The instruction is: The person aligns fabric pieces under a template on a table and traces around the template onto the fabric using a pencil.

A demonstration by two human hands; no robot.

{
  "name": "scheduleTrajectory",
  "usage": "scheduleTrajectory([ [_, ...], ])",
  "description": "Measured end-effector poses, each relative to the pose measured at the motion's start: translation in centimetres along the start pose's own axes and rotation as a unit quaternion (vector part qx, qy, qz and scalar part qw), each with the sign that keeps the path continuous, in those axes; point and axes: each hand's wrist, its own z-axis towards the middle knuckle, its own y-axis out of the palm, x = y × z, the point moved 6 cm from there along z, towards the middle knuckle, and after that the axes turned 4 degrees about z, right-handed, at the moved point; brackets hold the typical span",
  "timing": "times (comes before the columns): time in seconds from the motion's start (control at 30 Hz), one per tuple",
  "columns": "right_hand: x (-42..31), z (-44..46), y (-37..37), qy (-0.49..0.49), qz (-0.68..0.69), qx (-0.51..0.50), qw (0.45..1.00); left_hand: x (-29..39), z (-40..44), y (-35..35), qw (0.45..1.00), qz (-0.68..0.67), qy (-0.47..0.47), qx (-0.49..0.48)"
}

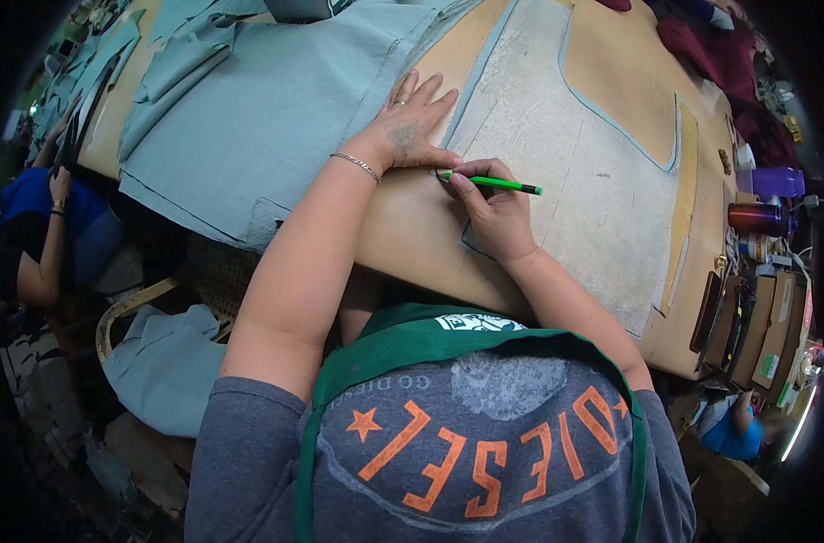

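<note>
My left hand (410,127) lies flat with its fingers spread, at the edge between the blue-grey fabric (276,109) and the worn pattern board (557,181). Its thumb reaches toward my right hand. In my right hand (498,206) is a green pencil (504,185), pinched between the fingers. The pencil's tip points left, low over the tan tabletop (412,222) close to the left thumb. Whether the tip touches the surface is too small to tell. A narrow blue-grey strip runs along the board's left edge, and another outlines the curved cutout at upper right.
Cups and a purple container (778,183) stand at the right beside cardboard boxes (779,326). Dark red fabric (711,54) lies at the upper right. Loose fabric hangs on a chair (113,319) at lower left. A co-worker's arm (52,231) is at the far left, another person at lower right.
</note>
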Motion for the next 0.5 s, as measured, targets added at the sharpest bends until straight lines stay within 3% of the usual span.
scheduleTrajectory([
  [0.3, 0.3, -2.2, -4.5, 0.023, -0.016, 0.052, 0.998, 0.1, -0.1, 0.0, 1.0, -0.013, -0.004, 0.003],
  [0.33, -0.5, -2.0, -4.2, -0.025, -0.037, 0.048, 0.998, 0.1, 0.0, -0.2, 1.0, -0.014, -0.005, 0.003],
  [0.5, -0.8, -0.6, -1.4, 0.007, -0.021, 0.013, 1.0, 0.0, -0.2, 0.0, 0.999, -0.032, 0.0, 0.007],
])
